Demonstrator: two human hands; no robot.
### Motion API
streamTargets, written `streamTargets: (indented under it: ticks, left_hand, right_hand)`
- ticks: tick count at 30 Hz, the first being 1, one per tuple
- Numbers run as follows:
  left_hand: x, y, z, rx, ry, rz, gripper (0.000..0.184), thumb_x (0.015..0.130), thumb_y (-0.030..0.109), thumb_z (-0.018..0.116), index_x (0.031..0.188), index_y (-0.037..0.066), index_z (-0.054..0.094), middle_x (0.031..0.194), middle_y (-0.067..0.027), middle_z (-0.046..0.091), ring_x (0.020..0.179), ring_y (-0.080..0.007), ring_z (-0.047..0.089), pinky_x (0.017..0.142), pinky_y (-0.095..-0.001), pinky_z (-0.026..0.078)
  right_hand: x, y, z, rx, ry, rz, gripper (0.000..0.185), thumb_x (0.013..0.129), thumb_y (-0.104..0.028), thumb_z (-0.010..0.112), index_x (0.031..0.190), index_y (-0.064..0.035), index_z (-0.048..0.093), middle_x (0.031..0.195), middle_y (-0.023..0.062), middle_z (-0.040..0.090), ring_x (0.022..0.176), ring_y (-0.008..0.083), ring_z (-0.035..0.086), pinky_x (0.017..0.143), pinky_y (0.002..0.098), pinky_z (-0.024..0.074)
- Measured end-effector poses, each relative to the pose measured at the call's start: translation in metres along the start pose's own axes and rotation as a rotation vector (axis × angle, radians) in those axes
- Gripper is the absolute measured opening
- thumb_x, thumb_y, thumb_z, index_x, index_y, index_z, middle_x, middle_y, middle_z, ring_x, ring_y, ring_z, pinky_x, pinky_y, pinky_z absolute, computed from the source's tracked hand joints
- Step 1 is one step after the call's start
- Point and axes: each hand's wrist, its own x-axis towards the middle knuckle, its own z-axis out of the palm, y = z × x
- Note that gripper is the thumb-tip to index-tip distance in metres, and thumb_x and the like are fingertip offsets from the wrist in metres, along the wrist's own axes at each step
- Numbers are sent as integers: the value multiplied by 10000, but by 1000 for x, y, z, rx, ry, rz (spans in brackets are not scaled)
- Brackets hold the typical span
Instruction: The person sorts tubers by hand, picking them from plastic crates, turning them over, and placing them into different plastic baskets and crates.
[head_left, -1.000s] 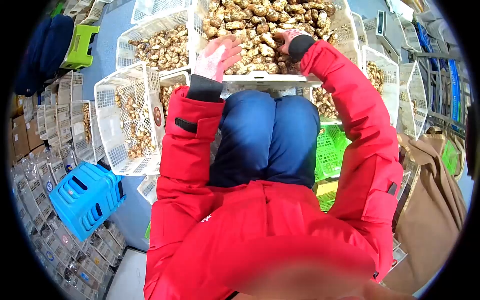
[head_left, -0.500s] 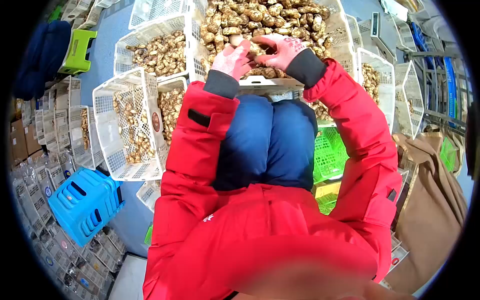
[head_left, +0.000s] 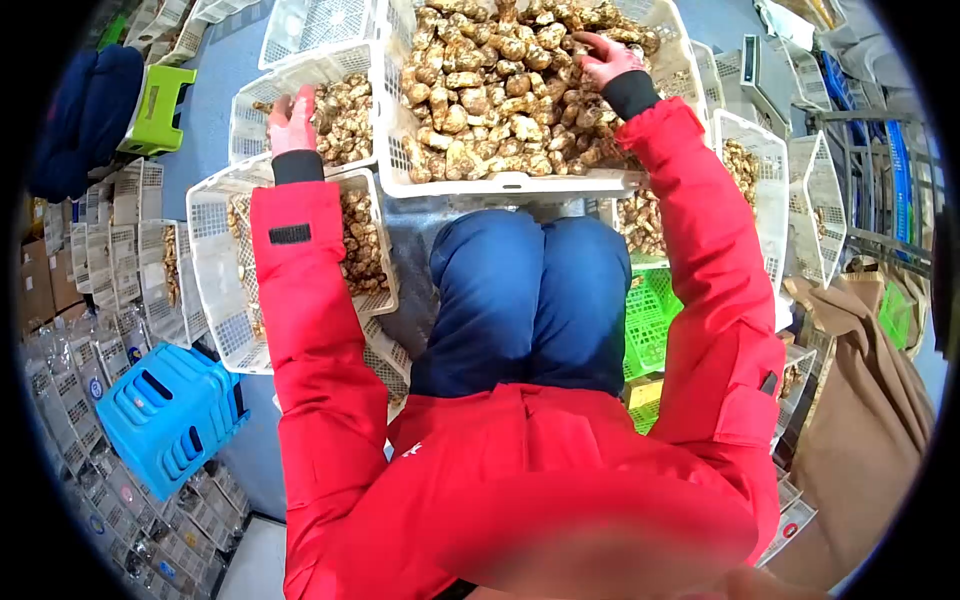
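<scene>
A large white crate [head_left: 520, 183] in front of my knees is heaped with brown-and-cream matsutake-like mushrooms [head_left: 475, 100]. My left hand [head_left: 292, 125], in a pinkish glove, is over a smaller white crate [head_left: 243, 130] of similar mushrooms [head_left: 345, 115] at the left. Its fingers are apart and reach forward at the heap; no held mushroom shows. In the large crate's right part, my gloved right hand [head_left: 608, 66] touches or hovers just over the mushrooms. Its thumb and fingers are spread, with nothing visibly gripped.
Lower left stands another white crate [head_left: 210, 280], with a smaller crate of mushrooms [head_left: 362, 240] beside it. More white crates [head_left: 760, 185] and a green basket [head_left: 650, 320] are at the right. A blue plastic stool [head_left: 170, 415] and a green stool [head_left: 160, 105] stand at the left.
My hands were together over the large crate, around a mushroom. They have parted: the left moved to the left crate, the right further into the large crate. No mushroom shows in them now.
</scene>
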Motion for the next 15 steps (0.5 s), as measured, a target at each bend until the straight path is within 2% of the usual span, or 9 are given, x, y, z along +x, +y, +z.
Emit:
streamTargets:
  ticks: [1, 2, 3, 5, 8, 10, 12, 13, 15]
  left_hand:
    - [-25, 21, 16, -174, 74, 108, 639, 746, 258, 636, 1228, -45, 343, 1039, -208, 521, 938, -207, 514, 821, -325, 417]
    - [-57, 53, 31, -289, -42, 93, 552, 769, 190, 611, 1205, -51, 373, 1049, -182, 525, 926, -204, 523, 820, -305, 420]
    - [-79, 70, 46, -164, -148, 124, 464, 781, 122, 581, 1175, -51, 407, 1034, -152, 538, 868, -170, 535, 766, -257, 440]
    - [-109, 70, 77, -456, -602, -105, 454, 763, 113, 571, 1152, -68, 423, 967, -126, 568, 823, -137, 536, 709, -219, 437]
    - [-138, 91, 106, -409, -813, -55, 371, 822, 160, 519, 1128, -41, 456, 958, -75, 552, 819, -148, 552, 719, -253, 457]
    - [-154, 91, 116, -610, -834, -292, 315, 834, 160, 523, 1081, -29, 474, 958, -63, 541, 822, -149, 552, 733, -297, 480]
    - [-147, 73, 122, -488, -897, -257, 276, 840, 160, 526, 1047, -17, 476, 961, -77, 533, 845, -160, 551, 733, -326, 491]
    - [-156, 73, 120, -700, -879, -402, 281, 840, 152, 524, 1059, -15, 466, 972, -101, 533, 855, -178, 551, 733, -328, 490]
    - [-151, 60, 114, -781, -880, -391, 263, 857, 149, 486, 1056, -22, 461, 962, -126, 549, 848, -200, 559, 725, -336, 489]
  right_hand:
    - [-21, -49, -16, 111, 2, 133, 382, 772, -139, 612, 1143, -121, 525, 884, -16, 581, 709, 37, 534, 661, 191, 455]
    - [-16, -27, -18, 433, -73, 79, 391, 784, -169, 604, 1160, -124, 511, 837, -37, 564, 721, 43, 538, 699, 205, 464]
    - [-26, -42, -21, 595, -185, 60, 403, 789, -184, 601, 1172, -116, 499, 827, -45, 555, 737, 51, 539, 715, 216, 466]
    - [-34, -58, -23, 828, -396, 11, 436, 804, -216, 585, 1204, -95, 462, 832, -50, 538, 778, 67, 542, 743, 238, 469]
    - [-61, -112, -11, 644, -460, -69, 405, 826, -222, 549, 1200, -89, 471, 988, -10, 561, 860, 62, 526, 800, 230, 423]
    - [-70, -140, -2, 346, -400, -218, 342, 813, -162, 522, 1147, -86, 520, 918, 4, 585, 853, 68, 531, 771, 213, 418]
    - [-75, -154, 6, 317, -366, -242, 322, 820, -160, 509, 1130, -72, 528, 978, 30, 596, 885, 73, 530, 772, 211, 412]
    - [-74, -153, 7, 359, -383, -205, 316, 835, -170, 503, 1132, -65, 526, 990, 37, 595, 901, 75, 531, 782, 210, 410]
    - [-52, -127, 9, 440, -431, -200, 308, 851, -183, 497, 1133, -60, 525, 959, 32, 604, 871, 80, 548, 769, 198, 416]
